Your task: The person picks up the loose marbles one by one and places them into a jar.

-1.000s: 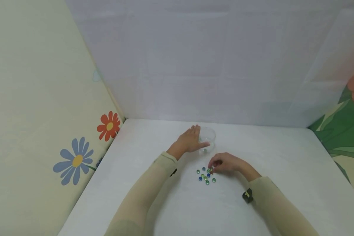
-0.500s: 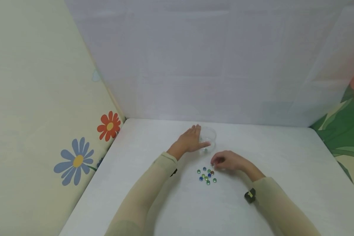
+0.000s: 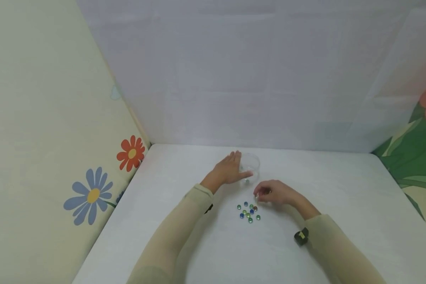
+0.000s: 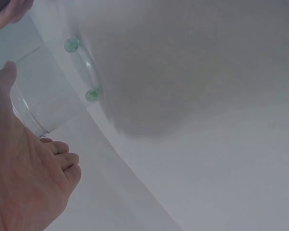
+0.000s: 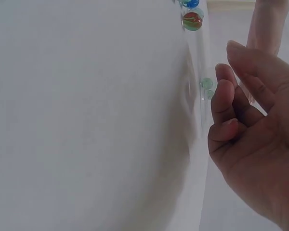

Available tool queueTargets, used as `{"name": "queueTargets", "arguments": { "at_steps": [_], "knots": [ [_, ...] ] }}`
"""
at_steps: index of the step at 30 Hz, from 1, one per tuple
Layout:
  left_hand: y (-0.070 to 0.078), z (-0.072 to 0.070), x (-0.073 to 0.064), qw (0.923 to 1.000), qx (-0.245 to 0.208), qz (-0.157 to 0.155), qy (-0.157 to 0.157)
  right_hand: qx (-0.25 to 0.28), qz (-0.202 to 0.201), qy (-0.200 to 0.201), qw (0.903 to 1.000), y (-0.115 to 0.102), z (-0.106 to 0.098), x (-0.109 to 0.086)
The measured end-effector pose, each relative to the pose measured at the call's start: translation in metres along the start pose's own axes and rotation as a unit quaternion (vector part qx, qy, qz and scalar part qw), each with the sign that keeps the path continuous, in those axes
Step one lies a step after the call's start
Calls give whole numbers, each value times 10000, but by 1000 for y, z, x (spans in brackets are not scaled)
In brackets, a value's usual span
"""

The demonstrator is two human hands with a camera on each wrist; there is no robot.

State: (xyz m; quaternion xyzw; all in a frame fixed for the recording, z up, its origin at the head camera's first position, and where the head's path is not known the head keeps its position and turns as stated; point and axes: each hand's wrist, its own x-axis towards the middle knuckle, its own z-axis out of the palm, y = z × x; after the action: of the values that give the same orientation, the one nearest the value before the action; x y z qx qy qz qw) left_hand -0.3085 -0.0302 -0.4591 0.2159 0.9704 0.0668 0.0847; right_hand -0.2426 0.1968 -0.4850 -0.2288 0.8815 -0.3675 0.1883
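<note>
Upright on the table (image 3: 262,252), close to the middle of the far edge: a clear jar (image 4: 53,82), long axis vertical, mouth up. Inside, at the base, two green marbles (image 4: 92,95). Left hand (image 3: 227,169) at the left side of the jar, nearer to it than the right; fingers straight and together, thumb apart from them and stretched across the near side. Right hand (image 3: 275,192) above the table, on the near side of the jar; fingers curled, thumb and forefinger tips near each other. A pale glint there in the head view, too small to read; cannot tell whether clamped on a marble or on nothing. Loose marbles (image 3: 248,215) in a cluster on the table, closer to the near edge than the jar, with a brown marble (image 3: 255,208) near the right fingertips. Relation likely to matter most: jar just beyond those fingertips, toward the far edge and slightly left, rim apparently higher, so height probably counting as much as direction.
</note>
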Motion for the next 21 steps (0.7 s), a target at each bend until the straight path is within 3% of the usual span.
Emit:
{"name": "queueTargets", "arguments": {
  "at_steps": [21],
  "knots": [
    [0, -1, -1, 10000, -65, -30, -5, 244, -141, 692, 9972, -7, -8, -4]
  ]
}}
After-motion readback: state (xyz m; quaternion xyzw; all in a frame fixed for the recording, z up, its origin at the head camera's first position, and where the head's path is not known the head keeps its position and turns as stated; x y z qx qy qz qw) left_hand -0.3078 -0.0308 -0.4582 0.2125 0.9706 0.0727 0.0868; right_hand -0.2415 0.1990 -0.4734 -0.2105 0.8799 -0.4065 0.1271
